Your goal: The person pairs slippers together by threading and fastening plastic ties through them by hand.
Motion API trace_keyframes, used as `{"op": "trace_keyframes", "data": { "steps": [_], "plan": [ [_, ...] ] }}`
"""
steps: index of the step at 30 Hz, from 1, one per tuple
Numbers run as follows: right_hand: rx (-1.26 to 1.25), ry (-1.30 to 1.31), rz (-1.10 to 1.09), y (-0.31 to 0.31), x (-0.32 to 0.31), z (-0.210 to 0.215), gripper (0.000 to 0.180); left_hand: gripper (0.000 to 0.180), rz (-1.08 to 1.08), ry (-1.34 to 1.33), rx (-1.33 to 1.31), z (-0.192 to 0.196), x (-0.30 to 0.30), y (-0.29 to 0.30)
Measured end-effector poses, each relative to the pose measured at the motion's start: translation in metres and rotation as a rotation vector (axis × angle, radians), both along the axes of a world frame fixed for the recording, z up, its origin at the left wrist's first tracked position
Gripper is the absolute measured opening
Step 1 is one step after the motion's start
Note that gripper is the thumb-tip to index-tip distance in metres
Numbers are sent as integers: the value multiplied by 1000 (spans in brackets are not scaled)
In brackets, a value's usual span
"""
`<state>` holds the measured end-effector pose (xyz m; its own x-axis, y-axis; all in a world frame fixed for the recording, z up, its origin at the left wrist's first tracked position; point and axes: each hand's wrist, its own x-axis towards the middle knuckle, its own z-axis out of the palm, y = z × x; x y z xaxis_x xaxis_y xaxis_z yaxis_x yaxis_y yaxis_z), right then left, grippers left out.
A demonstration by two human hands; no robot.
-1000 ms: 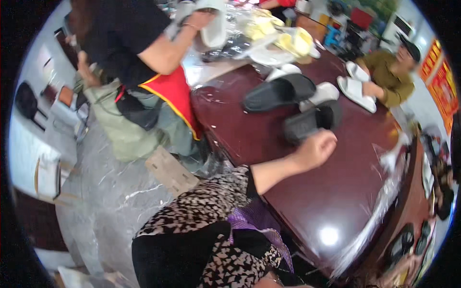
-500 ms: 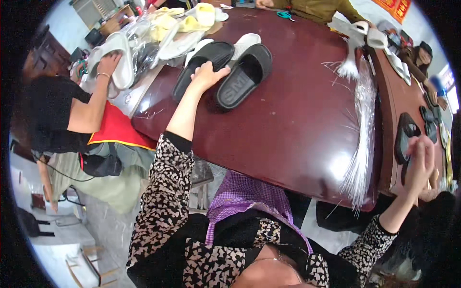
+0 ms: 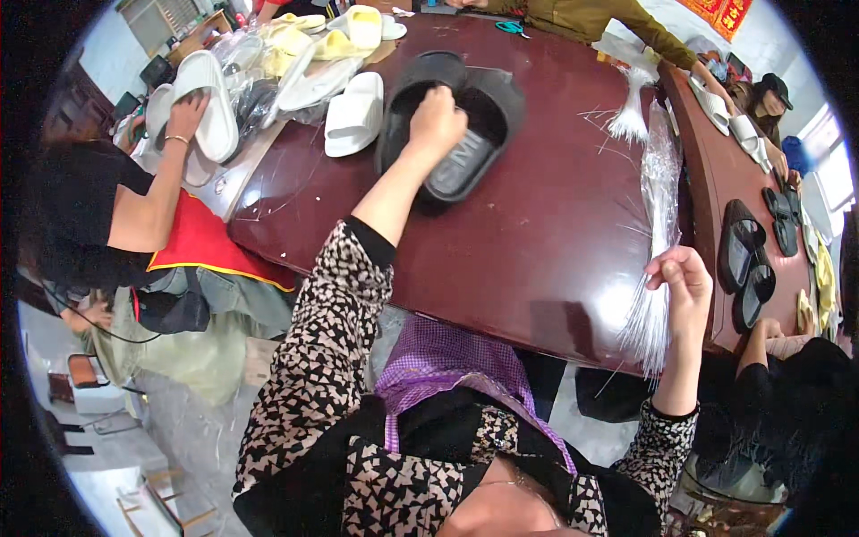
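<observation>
Clock read from mid-view, 12 = away from wearer. Black slides (image 3: pixel 497 106) at 12, on or just over the reddish counter (image 3: pixel 546 215); blur, can't tell if they're lifted. Left grip (image 3: pixel 436 127) closed on them near the inner straps. They sit side by side, toes out; my read: grabbing where they meet lets one hand control both and keeps them paired.

Right grip (image 3: pixel 687 288) at 3, fingers curled over the white strand bundle (image 3: pixel 660 183). Can't tell if a strand is pinched. Bundle lies along the counter's 3 side, probably parked there for easy reach, ends fanned toward 4.

Around: white slide (image 3: pixel 353 116) at 11, right by the black ones, so little slack that way. Yellow slides (image 3: pixel 360 27) and clear plastic (image 3: pixel 259 54) crowd 11 beyond it. Co-worker's arm (image 3: pixel 148 215) at 9 to 10, hand on another white slide (image 3: pixel 215 116). Second strand bundle (image 3: pixel 632 112) near 2, loose strands poking inward, snag risk. Teal scissors (image 3: pixel 511 29) between 12 and 1. Black sandals (image 3: pixel 741 246) at 3, on the neighbouring counter.
</observation>
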<state>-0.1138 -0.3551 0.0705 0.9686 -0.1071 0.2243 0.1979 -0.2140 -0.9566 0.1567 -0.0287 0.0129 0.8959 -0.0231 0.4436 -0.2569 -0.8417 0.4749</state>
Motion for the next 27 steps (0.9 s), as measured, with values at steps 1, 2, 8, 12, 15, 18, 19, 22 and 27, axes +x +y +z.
{"op": "trace_keyframes", "data": {
  "steps": [1,2,8,12,15,18,19,22,27],
  "plan": [
    [3,0,8,7,3,-1,8,35,-56,-6,-34,6,-9,-8],
    [5,-6,23,13,6,0,8,33,-120,-10,-72,13,-21,-20],
    [4,36,95,55,30,-2,7,34,-410,79,-222,4,-98,-100],
    [-31,141,62,51,54,-23,8,35,-498,232,-260,-15,-104,-126],
    [-112,183,-20,43,70,-33,8,40,-702,443,-325,-30,-98,-125],
    [-287,93,-108,23,85,-64,9,42,-733,447,-537,-38,-94,-117],
    [-365,82,-129,16,87,-73,11,43,-727,458,-576,-35,-94,-114],
    [-580,23,-251,18,82,-82,18,36,-678,430,-603,-26,-95,-106],
    [-856,193,-260,44,99,-75,49,28,-539,89,-557,-47,-86,-80]
  ]
}}
